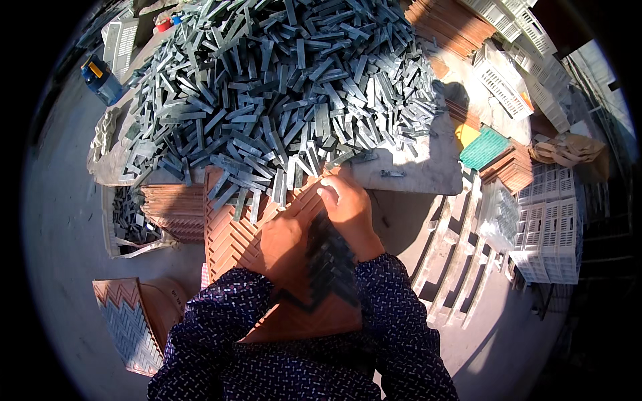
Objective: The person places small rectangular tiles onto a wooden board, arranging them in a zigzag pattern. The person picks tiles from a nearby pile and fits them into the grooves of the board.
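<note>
A reddish-brown mould tray with herringbone grooves lies in front of me, tilted to the view. Dark grey stone strips fill some of its grooves on the right; the grooves at left are bare. My left hand is curled over the middle of the tray, its fingertips mostly hidden. Just right of it, my right hand has its thumb bent against its fingers at the tray's far edge. What either hand pinches cannot be made out. Loose grey strips from a large pile overlap the tray's far end.
The pile sits on a table. Stacked brown trays and a bin of strips stand at left, above a filled tray. A blue bottle is far left. At right are a slatted pallet and white crates.
</note>
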A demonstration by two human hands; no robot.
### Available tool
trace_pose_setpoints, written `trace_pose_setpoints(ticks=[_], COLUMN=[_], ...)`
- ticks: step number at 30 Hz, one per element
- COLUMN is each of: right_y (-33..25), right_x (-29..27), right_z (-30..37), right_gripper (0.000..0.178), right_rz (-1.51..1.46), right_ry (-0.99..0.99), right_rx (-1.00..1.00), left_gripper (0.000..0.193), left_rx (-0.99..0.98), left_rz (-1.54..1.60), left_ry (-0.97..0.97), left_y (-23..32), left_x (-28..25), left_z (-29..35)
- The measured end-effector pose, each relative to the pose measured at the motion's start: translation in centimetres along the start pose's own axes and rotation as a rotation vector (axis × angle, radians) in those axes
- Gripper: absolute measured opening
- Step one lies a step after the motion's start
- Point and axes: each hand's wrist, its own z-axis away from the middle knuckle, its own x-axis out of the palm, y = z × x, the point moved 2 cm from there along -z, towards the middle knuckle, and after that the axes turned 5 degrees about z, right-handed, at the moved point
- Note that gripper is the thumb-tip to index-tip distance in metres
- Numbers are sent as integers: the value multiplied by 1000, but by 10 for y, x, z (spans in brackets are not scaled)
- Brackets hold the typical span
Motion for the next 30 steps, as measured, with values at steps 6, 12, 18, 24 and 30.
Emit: trace_pose_setpoints(ticks=[6,12,18,24,30], right_y=[8,26,43,32,25], right_x=[32,17,-27,-43,-39], right_z=[-27,-14,25,55,59], right_gripper=[21,17,20,16,16], right_rz=[192,-146,-165,-158,116], right_ry=[-18,-30,-161,-281,-103], right_rx=[129,170,249,339,86], left_gripper=[29,27,15,16,16], left_rx=[389,456,160,-193,-225], left_rz=[-198,-358,121,490,560], left_ry=[217,24,65,5,-17], left_y=[-6,-36,-24,-20,-19], left_x=[-30,-33,-33,-25,-28], left_z=[-58,-90,-33,20,31])
